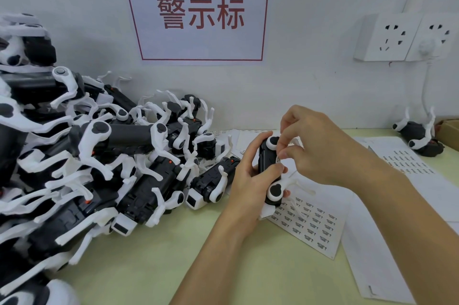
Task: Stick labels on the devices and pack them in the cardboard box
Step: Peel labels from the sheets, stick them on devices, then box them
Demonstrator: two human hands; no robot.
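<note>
Gripped the device (269, 168) in left hand (250, 178); pinched a small label (277, 159) against it with right hand (310, 145). Risked crooked, creased sticking if slipped.

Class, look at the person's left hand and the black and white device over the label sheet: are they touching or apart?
Touching. The head view shows the left hand wrapped round the device, thumb lying across its black body.

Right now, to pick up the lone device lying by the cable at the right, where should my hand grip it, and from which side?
Grip the device on its dark body, between the two white end caps, coming from above and in front. Its thin white legs stick up toward the wall and look fragile, so avoid them.
</note>
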